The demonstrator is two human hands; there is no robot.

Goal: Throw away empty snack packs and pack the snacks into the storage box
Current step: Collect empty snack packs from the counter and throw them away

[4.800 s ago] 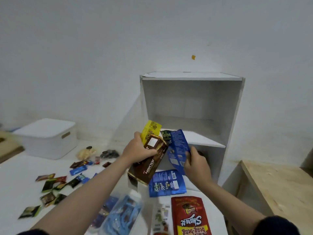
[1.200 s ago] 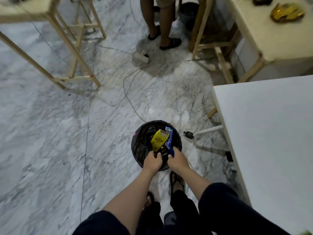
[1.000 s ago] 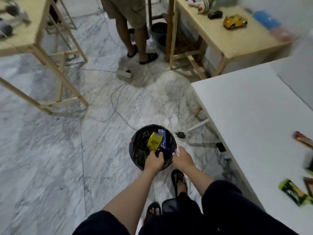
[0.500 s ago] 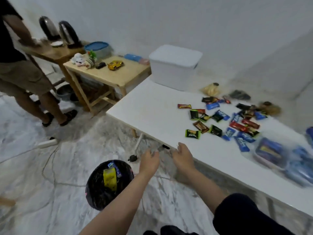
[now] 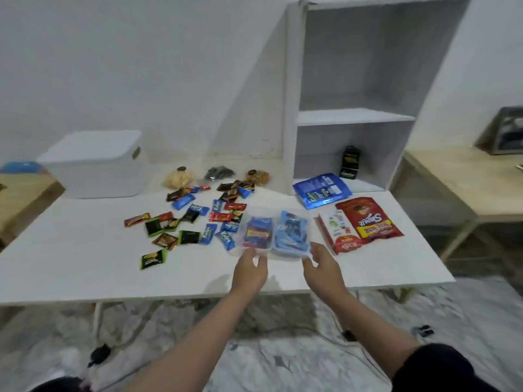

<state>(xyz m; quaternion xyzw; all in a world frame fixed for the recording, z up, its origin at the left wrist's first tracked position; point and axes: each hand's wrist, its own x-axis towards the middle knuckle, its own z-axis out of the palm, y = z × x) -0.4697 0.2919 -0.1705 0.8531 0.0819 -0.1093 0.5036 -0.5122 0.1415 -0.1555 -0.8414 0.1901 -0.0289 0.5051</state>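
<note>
Two clear plastic boxes of snacks sit side by side on the white table [image 5: 85, 267]: the left box [image 5: 256, 232] holds red and blue packs, the right box [image 5: 291, 233] holds blue ones. My left hand [image 5: 250, 267] reaches the left box's near edge with relaxed fingers and holds nothing. My right hand [image 5: 321, 263] is beside the right box's near corner, fingers loosely spread, empty. Several small wrapped snacks [image 5: 195, 222] lie scattered left of the boxes. The white lidded storage box [image 5: 93, 165] stands at the back left.
A white shelf unit [image 5: 351, 117] stands at the back with a small black box [image 5: 350, 162] inside. A blue pouch [image 5: 321, 190], a red snack bag [image 5: 368, 217] and a white-red pack [image 5: 339, 232] lie at the right. Three clear bags of snacks [image 5: 178, 178] sit by the wall.
I dropped the empty packs into the black bin on the floor, turned back to the table, and both empty hands have come up to the clear boxes.
</note>
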